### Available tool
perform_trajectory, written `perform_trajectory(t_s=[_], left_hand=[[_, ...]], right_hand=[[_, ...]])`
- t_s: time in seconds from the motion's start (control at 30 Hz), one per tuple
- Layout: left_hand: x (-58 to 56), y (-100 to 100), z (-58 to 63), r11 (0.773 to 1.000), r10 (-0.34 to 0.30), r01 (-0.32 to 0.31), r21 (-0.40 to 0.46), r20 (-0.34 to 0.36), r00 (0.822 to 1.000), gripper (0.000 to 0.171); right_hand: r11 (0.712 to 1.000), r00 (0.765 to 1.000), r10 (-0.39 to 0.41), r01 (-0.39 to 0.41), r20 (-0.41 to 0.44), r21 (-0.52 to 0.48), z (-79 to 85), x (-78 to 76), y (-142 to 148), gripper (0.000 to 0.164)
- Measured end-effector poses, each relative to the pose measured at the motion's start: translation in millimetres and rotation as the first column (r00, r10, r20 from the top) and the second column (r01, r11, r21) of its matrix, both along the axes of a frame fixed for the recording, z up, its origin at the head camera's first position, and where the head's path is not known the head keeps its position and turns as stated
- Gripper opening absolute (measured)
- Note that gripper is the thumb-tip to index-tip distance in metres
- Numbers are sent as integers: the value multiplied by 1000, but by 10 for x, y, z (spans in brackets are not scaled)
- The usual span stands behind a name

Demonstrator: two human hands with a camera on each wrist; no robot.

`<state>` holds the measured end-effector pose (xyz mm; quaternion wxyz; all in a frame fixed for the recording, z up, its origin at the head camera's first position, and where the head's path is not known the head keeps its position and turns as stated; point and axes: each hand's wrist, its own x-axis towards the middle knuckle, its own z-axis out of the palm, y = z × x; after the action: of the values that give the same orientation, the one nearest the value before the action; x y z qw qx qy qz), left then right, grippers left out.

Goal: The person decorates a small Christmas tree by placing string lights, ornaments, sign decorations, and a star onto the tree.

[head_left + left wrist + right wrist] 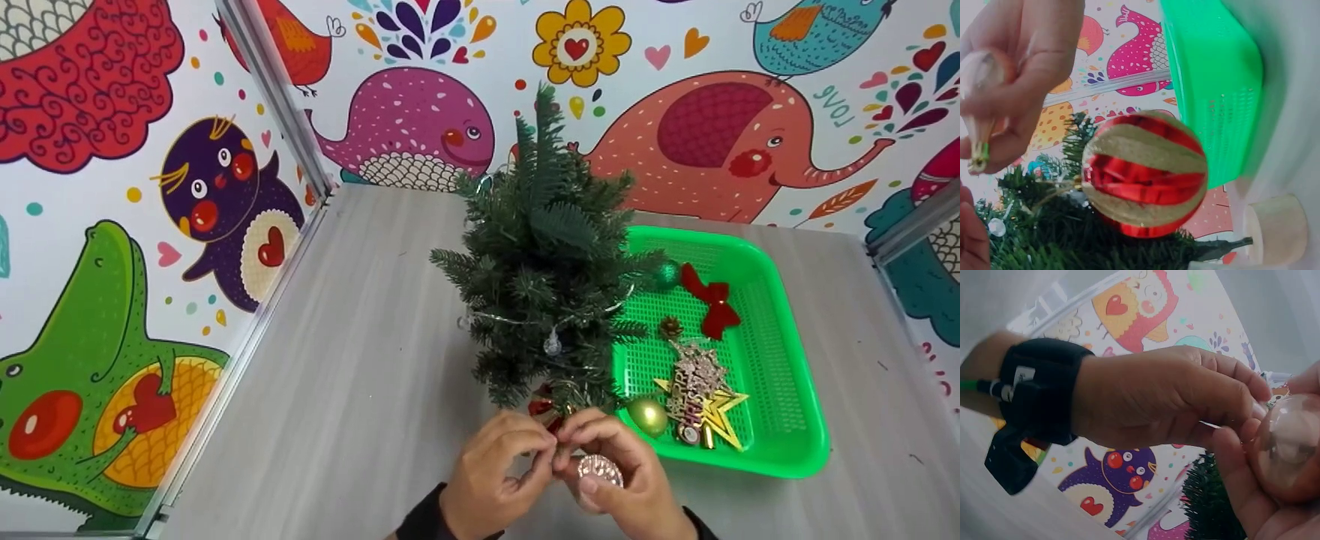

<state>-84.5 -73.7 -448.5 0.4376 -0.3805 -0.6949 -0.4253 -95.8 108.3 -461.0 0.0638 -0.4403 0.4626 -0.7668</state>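
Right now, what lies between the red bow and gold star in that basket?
In the head view, a glittery snowflake ornament lies between the red bow and the gold star.

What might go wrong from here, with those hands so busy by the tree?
The shiny ornament might slip: the right hand cradles it while also working close beside the left hand. The hands could also knock the red-and-gold striped ball hanging just beyond them on the Christmas tree.

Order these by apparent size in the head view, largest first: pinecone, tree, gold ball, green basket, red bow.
1. Tree and green basket: too alike to rank
2. Red bow
3. Gold ball
4. Pinecone
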Motion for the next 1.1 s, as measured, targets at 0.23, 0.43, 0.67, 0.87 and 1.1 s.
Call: perform_trajectory(t_s=[0.23, 0.43, 0.67, 0.87, 1.1], left_hand=[[100, -36, 8, 998, -44, 50, -49, 120, 992, 7], [128, -107, 60, 994, -22, 39, -100, 165, 986, 11], [123, -159, 130, 976, 27, 2, -219, 126, 992, 10], [128, -158, 138, 954, 49, -3, -299, 147, 988, 18], [144, -118, 163, 982, -62, 125, -143, 379, 923, 23]], right_hand=[[994, 991, -98, 101, -88, 30, 16, 35, -60, 38], [878, 817, -394, 470, -420, 92, 217, 50, -138, 21], [844, 779, -424, 525, -462, 110, 397, 83, -161, 14], [933, 923, -295, 335, -247, 135, 252, 78, -108, 31], [939, 944, -278, 306, -178, 158, 168, 77, -118, 35]])
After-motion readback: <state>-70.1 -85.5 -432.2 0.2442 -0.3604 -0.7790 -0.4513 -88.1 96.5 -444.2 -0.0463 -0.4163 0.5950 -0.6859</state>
